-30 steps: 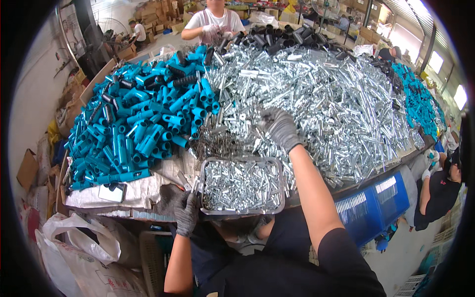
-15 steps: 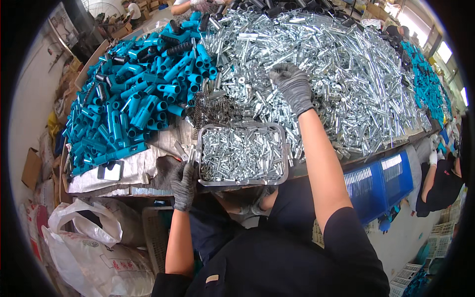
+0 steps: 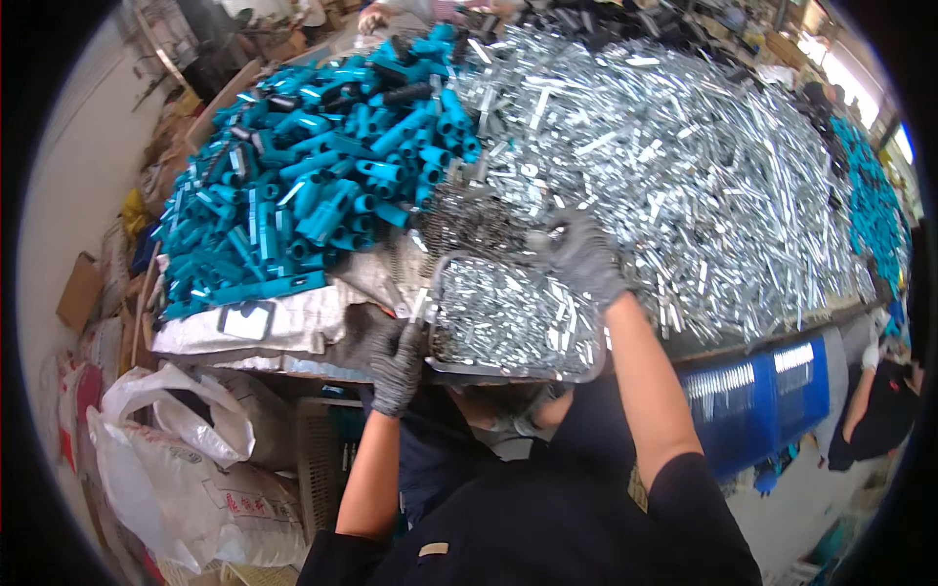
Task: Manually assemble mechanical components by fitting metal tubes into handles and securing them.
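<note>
My left hand, in a grey knit glove, is closed around a slim silver metal tube that sticks up past the fingers. It rests at the left side of a clear plastic bin full of small silver metal pins. Over the bin's far right corner hovers my right hand, gloved the same way, its fingers drawn together. Blur hides what they pinch. Dark coil springs lie heaped just beyond the bin. Behind my right hand spreads a large pile of silver metal tubes and rods.
Teal tubular parts are heaped at the left, with a phone on the cloth before them. Blue bins hang by the table's right front edge. White sacks stand at lower left. Another person works at right.
My right hand has come back from the metal pile toward the bin and my left hand. The left hand keeps its hold on the tube. The whole view has shifted.
</note>
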Motion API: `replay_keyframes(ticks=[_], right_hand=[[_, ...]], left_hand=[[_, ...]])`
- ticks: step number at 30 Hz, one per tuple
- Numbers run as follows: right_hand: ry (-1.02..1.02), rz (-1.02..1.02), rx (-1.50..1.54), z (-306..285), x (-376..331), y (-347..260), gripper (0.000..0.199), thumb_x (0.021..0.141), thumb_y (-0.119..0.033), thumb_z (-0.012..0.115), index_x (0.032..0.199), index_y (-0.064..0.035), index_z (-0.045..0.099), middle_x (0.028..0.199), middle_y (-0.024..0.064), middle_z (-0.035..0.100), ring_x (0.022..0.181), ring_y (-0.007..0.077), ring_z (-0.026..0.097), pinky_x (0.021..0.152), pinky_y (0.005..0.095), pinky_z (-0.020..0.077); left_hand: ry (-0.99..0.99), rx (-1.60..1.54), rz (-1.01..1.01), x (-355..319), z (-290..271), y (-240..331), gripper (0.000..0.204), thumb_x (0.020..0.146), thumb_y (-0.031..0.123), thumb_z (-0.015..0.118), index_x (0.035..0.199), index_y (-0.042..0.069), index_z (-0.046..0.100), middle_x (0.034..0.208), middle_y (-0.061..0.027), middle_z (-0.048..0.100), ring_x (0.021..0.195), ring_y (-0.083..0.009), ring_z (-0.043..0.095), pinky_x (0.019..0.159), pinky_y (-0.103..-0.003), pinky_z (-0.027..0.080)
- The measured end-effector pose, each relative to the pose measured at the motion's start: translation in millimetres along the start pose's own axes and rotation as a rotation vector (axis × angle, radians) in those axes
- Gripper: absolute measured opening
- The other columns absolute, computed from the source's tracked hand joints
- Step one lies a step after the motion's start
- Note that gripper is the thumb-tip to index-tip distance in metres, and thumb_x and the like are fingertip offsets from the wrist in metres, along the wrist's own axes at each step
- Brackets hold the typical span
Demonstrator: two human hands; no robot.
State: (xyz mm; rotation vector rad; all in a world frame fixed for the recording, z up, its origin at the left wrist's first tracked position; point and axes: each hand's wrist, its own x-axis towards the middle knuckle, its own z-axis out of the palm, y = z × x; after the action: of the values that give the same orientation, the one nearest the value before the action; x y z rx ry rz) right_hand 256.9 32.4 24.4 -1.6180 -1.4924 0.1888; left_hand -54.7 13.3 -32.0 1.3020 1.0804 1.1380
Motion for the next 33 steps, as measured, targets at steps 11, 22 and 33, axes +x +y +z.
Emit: replay_keyframes(ticks=[11,22,33], right_hand=[[-0.459,0.212,0.922,-49.8,-40.1,-61.7,0.030,0.087,-0.026,0.065,0.104,-0.0044,0.053,0.093,0.0071,0.063,0.075,0.0099,0.061,0.065,0.0240,0.0533],[-0.291,0.305,0.922,-86.1,-109.5,-67.3,0.026,0.077,-0.008,0.073,0.099,-0.0011,0.061,0.095,0.0071,0.066,0.083,0.0112,0.062,0.075,0.0261,0.0517],[-0.274,0.096,0.608,-85.1,-144.8,-55.6,0.032,0.075,-0.028,0.074,0.098,-0.0076,0.065,0.084,0.0118,0.065,0.075,0.0261,0.063,0.070,0.0343,0.0492]], left_hand=[[-0.292,0.128,-0.078,-22.6,25.2,74.4,0.026,0.089,0.018,0.062,0.105,-0.003,0.064,0.077,-0.0018,0.063,0.066,-0.0061,0.055,0.059,-0.023,0.046],[-0.710,0.098,-0.390,-26.1,46.6,125.2,0.032,0.092,0.031,0.059,0.088,0.000,0.066,0.068,-0.0028,0.061,0.066,-0.0084,0.056,0.062,-0.024,0.046],[-0.762,0.864,0.142,-57.6,123.8,131.1,0.037,0.076,0.026,0.075,0.104,0.002,0.066,0.084,-0.0150,0.067,0.076,-0.0241,0.064,0.070,-0.036,0.050]])
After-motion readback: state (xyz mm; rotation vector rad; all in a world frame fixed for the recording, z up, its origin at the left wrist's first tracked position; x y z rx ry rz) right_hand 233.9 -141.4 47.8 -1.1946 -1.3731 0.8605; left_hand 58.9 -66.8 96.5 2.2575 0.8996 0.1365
